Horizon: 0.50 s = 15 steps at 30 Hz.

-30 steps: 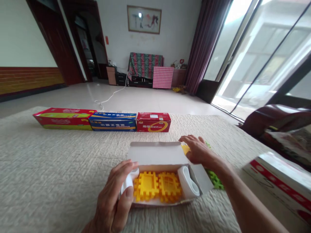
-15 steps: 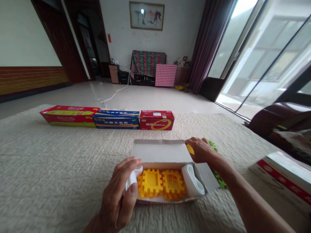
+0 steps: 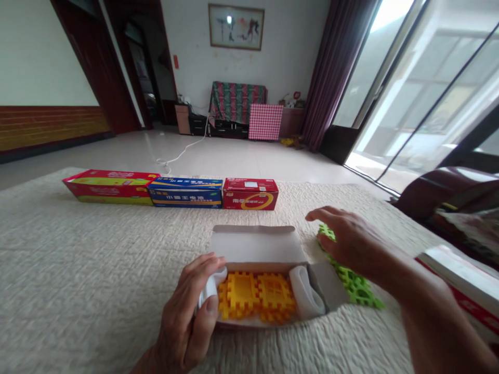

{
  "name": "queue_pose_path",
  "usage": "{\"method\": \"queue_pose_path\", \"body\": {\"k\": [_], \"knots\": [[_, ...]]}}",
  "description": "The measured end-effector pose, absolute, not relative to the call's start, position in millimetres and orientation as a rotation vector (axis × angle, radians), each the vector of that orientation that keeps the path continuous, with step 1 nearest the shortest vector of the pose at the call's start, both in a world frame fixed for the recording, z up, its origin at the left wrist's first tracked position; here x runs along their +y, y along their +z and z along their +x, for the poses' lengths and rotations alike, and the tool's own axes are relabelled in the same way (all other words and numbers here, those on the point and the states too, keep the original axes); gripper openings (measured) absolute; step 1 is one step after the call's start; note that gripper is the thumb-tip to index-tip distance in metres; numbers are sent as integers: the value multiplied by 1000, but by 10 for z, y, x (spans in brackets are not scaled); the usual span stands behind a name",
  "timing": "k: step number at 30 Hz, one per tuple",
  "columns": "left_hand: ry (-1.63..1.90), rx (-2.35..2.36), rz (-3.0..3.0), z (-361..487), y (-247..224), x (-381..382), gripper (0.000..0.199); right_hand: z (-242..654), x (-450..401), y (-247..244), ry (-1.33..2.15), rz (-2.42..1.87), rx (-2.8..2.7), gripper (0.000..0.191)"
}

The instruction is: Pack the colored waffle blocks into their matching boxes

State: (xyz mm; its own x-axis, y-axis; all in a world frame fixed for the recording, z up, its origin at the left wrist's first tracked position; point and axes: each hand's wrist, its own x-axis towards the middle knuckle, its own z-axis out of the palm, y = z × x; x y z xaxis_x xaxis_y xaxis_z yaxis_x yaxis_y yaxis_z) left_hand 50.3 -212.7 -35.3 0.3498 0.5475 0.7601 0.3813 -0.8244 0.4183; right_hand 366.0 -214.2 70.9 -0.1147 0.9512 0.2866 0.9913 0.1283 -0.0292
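now | left hand [image 3: 191, 322] grips open box [image 3: 257, 249] | right hand [image 3: 351, 241] over green pieces [image 3: 353, 283]

Under your left hand [image 3: 187, 317] lies an open cardboard box [image 3: 257, 244], its pale lid flap folded back away from you and its end flaps bent outward. Your fingers grip its left end flap. Inside it, just right of that hand, two yellow notched square tiles [image 3: 255, 297] lie flat, side by side and touching. Beneath your right hand [image 3: 351, 239], right of the box, green notched tiles [image 3: 353, 283] lie flat on the quilted cloth, partly hidden by your palm.
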Motion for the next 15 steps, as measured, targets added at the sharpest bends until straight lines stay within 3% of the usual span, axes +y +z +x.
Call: {"method": "queue_pose_path", "body": {"k": [6,15], "knots": [[1490,878,2409,507,-350,-2144,46,3855,-2014,501,125,-2022,-2169,49],[1395,956,2462,207,-624,-1848,37,4042,-2145,644,207,-2066,-2040,43]]}}
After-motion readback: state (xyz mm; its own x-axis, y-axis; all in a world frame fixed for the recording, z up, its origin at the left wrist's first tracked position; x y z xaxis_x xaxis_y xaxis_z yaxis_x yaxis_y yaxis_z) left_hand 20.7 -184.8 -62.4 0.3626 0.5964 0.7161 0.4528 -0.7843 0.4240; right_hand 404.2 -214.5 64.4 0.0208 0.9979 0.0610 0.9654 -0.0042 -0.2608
